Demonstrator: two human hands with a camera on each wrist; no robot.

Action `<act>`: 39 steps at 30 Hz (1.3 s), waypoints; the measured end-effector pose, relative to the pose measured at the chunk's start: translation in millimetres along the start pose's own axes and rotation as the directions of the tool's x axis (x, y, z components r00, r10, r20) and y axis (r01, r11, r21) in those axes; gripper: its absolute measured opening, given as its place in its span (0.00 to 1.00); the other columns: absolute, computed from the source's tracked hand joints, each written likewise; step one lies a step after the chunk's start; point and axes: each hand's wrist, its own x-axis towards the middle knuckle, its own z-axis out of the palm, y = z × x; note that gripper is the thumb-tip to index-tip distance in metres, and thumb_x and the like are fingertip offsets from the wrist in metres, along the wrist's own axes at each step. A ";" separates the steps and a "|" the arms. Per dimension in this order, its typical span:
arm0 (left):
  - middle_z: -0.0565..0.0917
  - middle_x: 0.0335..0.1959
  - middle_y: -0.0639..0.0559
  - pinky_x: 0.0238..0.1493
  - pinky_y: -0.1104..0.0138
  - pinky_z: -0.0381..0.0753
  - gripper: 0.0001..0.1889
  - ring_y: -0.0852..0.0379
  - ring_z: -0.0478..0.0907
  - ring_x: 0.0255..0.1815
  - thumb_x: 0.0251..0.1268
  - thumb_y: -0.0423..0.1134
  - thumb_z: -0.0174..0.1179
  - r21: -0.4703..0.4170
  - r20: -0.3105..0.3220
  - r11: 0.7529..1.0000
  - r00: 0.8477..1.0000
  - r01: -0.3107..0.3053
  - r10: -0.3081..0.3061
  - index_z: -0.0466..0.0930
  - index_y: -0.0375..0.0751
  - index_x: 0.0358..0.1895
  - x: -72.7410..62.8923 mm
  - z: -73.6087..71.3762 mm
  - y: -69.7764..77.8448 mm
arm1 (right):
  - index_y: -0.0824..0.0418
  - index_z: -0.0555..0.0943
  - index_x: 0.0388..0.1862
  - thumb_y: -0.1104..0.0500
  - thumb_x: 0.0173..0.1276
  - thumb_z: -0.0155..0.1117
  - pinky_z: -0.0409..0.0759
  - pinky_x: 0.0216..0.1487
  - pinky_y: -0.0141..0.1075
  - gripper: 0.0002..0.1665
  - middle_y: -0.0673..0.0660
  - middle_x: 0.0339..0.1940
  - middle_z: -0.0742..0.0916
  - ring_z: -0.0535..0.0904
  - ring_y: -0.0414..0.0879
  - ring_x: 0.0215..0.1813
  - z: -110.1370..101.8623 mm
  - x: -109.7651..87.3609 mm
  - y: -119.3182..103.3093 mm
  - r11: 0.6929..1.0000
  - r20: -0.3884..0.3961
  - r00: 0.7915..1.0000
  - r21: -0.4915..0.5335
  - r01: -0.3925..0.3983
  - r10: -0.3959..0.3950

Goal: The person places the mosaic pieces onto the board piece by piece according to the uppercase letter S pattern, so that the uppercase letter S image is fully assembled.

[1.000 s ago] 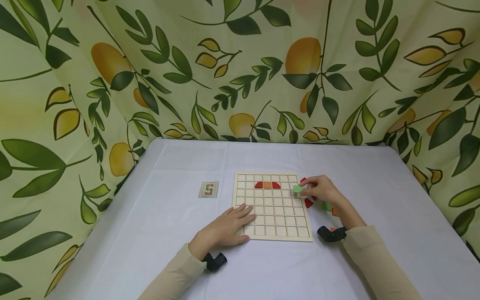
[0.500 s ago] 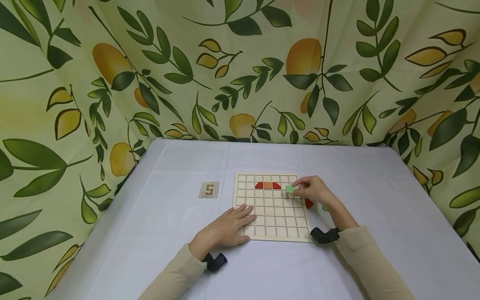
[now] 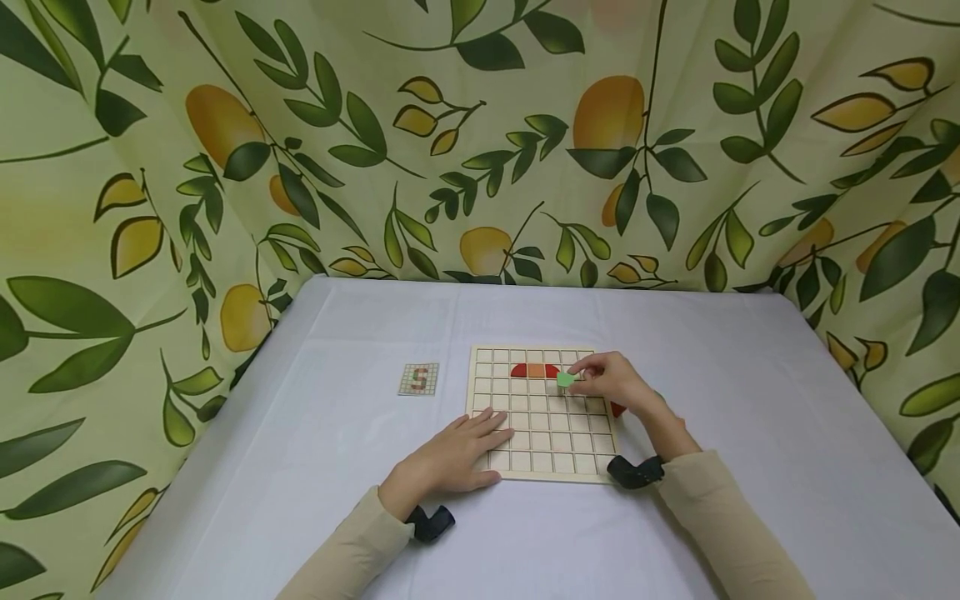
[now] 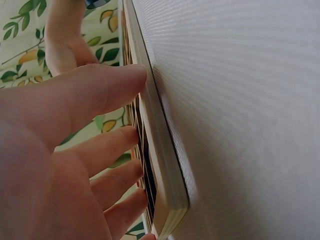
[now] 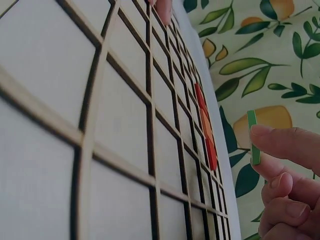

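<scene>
A pale wooden grid board [image 3: 551, 440] lies on the white-covered table. My right hand [image 3: 613, 383] pinches a small green tile [image 3: 565, 380] between thumb and fingertips over the board's upper right part. In the right wrist view the tile [image 5: 254, 142] is seen edge-on, apart from the grid. Seated in the second row are a red rounded tile [image 3: 518, 371], an orange square tile [image 3: 536, 370] and another red tile [image 3: 552, 371], partly behind the green one. With fingers spread, my left hand [image 3: 453, 454] rests on the board's lower left edge; its thumb [image 4: 125, 82] lies along the rim.
A small pattern card [image 3: 417, 379] showing an S-like figure on a grid lies left of the board. Right of the board, a red piece [image 3: 617, 409] shows beside my right forearm, which hides other loose pieces. A leaf-and-fruit patterned curtain [image 3: 525, 183] stands behind the table.
My right hand has moved left over the board with the green tile, from the right edge to near the red tile. My left hand has stayed in place.
</scene>
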 end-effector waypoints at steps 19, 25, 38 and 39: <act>0.57 0.79 0.53 0.79 0.52 0.56 0.33 0.51 0.51 0.81 0.67 0.53 0.55 -0.006 0.006 1.000 1.000 0.012 -0.012 0.60 0.53 0.74 -0.8 0.0 0.8 | 0.71 0.84 0.41 0.64 0.53 0.74 0.66 0.27 0.28 0.17 0.47 0.18 0.73 0.67 0.40 0.26 30.3 14.1 -13.4 0.999 0.005 0.999 0.038 0.032 -0.032; 0.56 0.79 0.53 0.79 0.52 0.56 0.33 0.51 0.50 0.81 0.67 0.53 0.55 -0.003 0.008 1.000 1.000 0.012 -0.012 0.60 0.53 0.74 -1.0 -0.3 1.4 | 0.70 0.83 0.40 0.63 0.53 0.74 0.67 0.29 0.29 0.16 0.47 0.18 0.72 0.66 0.41 0.25 36.0 18.7 -17.1 1.000 0.007 1.000 0.021 0.017 -0.017; 0.57 0.79 0.53 0.79 0.52 0.56 0.33 0.52 0.51 0.81 0.67 0.53 0.55 0.004 0.012 1.000 1.000 0.015 -0.015 0.60 0.53 0.74 -0.9 -0.6 2.4 | 0.69 0.85 0.38 0.62 0.53 0.74 0.65 0.29 0.29 0.15 0.47 0.18 0.73 0.66 0.41 0.26 47.2 26.6 -20.1 1.000 -0.005 1.000 0.007 -0.005 0.005; 0.57 0.79 0.53 0.79 0.52 0.56 0.33 0.52 0.51 0.81 0.67 0.53 0.55 0.003 0.011 1.000 1.000 0.014 -0.014 0.60 0.53 0.74 -0.8 -0.6 2.3 | 0.69 0.85 0.38 0.62 0.53 0.75 0.64 0.29 0.29 0.15 0.47 0.18 0.73 0.66 0.40 0.26 48.1 27.0 -20.2 1.000 -0.005 1.000 0.008 -0.007 0.007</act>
